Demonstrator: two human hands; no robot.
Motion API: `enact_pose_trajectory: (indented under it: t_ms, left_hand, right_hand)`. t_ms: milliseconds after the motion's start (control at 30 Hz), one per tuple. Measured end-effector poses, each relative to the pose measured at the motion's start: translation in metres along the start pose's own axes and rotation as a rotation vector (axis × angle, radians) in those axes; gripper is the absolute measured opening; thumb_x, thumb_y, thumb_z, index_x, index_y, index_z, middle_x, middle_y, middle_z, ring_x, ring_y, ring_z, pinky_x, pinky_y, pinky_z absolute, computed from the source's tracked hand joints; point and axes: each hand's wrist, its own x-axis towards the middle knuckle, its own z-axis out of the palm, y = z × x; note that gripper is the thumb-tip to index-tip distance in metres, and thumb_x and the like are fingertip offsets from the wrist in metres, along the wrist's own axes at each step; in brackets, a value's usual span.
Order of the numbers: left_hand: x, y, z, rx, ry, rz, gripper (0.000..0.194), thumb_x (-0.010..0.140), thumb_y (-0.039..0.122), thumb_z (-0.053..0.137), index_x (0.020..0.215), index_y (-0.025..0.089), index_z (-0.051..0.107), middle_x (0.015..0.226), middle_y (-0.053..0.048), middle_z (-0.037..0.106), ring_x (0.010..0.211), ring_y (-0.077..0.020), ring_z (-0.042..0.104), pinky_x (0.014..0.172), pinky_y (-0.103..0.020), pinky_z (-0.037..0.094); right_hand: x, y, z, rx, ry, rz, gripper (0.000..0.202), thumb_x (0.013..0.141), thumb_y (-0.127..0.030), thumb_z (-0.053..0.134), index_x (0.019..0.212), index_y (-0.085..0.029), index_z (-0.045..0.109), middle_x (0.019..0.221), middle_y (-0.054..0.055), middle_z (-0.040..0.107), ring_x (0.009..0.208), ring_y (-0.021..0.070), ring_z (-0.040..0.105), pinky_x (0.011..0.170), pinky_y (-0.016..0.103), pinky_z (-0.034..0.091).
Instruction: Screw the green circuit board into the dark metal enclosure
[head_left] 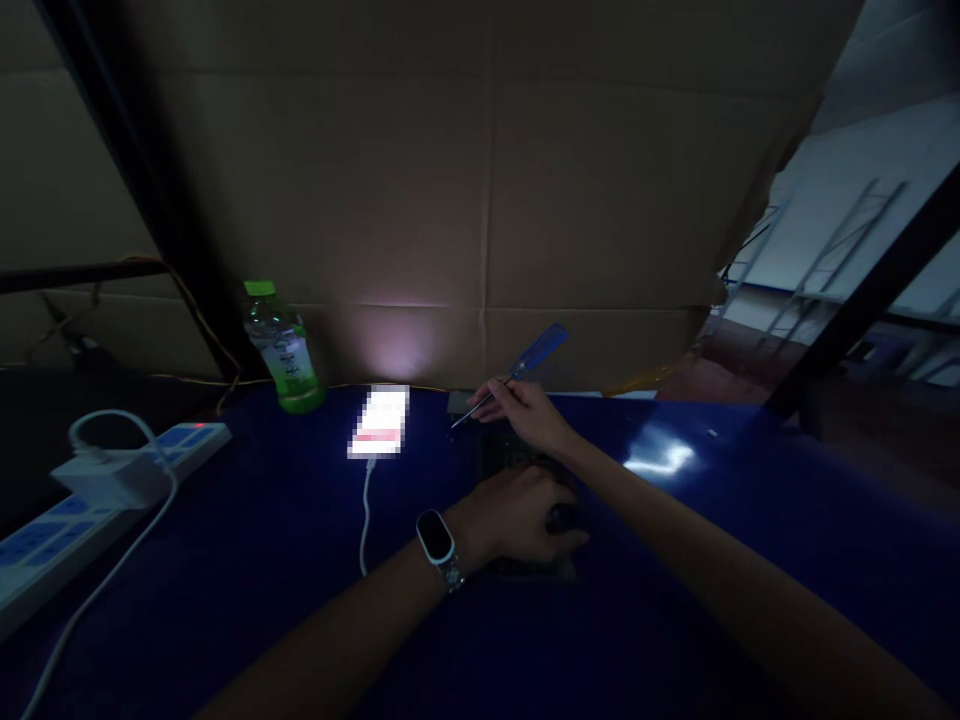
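A screwdriver with a blue handle (541, 350) is held by its shaft in my right hand (525, 412), its handle pointing up and right and its tip down and left over the blue table. Nearer to me, my left hand (529, 515) lies across a dark flat object (525, 572), its fingers around a small dark round thing (561, 517) too dim to identify. A watch (436, 538) is on my left wrist. Just beyond my right fingertips is a small grey item (457, 403), partly hidden.
On the blue table (420, 640), a lit phone (379, 422) trails a white cable (365, 515). A green-capped bottle (287, 355) stands at the back left, beside a white power strip (202, 440) with a plugged-in charger (112, 475). Cardboard (420, 180) rises behind.
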Motion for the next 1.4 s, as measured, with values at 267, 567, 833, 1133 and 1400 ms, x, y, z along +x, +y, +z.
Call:
enact_pose_trajectory:
  t_ms: [267, 567, 833, 1133, 1400]
  left_hand:
    - [-0.004, 0.001, -0.002, 0.090, -0.032, -0.014, 0.039, 0.081, 0.039, 0.064, 0.113, 0.017, 0.067, 0.111, -0.012, 0.068, 0.102, -0.0276, 0.062, 0.083, -0.038, 0.050]
    - [-0.001, 0.003, -0.023, 0.046, 0.193, 0.060, 0.015, 0.082, 0.017, 0.054, 0.086, 0.018, 0.069, 0.086, -0.005, 0.069, 0.080, -0.0173, 0.062, 0.075, -0.030, 0.048]
    - [-0.013, -0.043, -0.075, 0.028, 0.385, -0.247, 0.020, 0.072, 0.029, 0.072, 0.087, 0.017, 0.065, 0.079, -0.004, 0.066, 0.071, -0.0164, 0.059, 0.062, -0.027, 0.045]
    - [-0.024, -0.056, -0.070, -0.016, 0.152, -0.292, 0.027, 0.087, 0.041, 0.058, 0.090, 0.016, 0.070, 0.078, -0.005, 0.070, 0.066, -0.0147, 0.060, 0.058, -0.025, 0.041]
    - [-0.022, -0.058, -0.070, -0.059, 0.162, -0.301, 0.020, 0.084, 0.030, 0.059, 0.087, 0.016, 0.071, 0.074, -0.003, 0.069, 0.064, -0.0136, 0.059, 0.058, -0.024, 0.040]
  right_hand:
    - [-0.010, -0.011, -0.015, 0.085, 0.061, -0.009, 0.047, 0.080, -0.064, 0.058, 0.077, -0.017, 0.064, 0.086, 0.010, 0.073, 0.071, 0.0192, 0.070, 0.068, 0.033, 0.059]
    - [-0.050, -0.002, -0.051, 0.267, 0.286, 0.018, 0.033, 0.082, -0.051, 0.063, 0.079, -0.018, 0.063, 0.085, 0.010, 0.074, 0.072, 0.0221, 0.071, 0.069, 0.036, 0.057]
    - [-0.053, 0.000, -0.043, 0.308, 0.312, 0.001, 0.034, 0.083, -0.052, 0.062, 0.079, -0.018, 0.061, 0.084, 0.010, 0.074, 0.070, 0.0222, 0.071, 0.065, 0.036, 0.057]
    - [-0.057, -0.006, -0.039, 0.329, 0.316, -0.046, 0.030, 0.085, -0.046, 0.062, 0.077, -0.018, 0.063, 0.081, 0.009, 0.074, 0.067, 0.0206, 0.070, 0.062, 0.034, 0.056]
    - [-0.056, -0.004, -0.042, 0.309, 0.306, -0.042, 0.032, 0.085, -0.049, 0.059, 0.078, -0.018, 0.062, 0.081, 0.009, 0.074, 0.068, 0.0215, 0.071, 0.062, 0.036, 0.056]
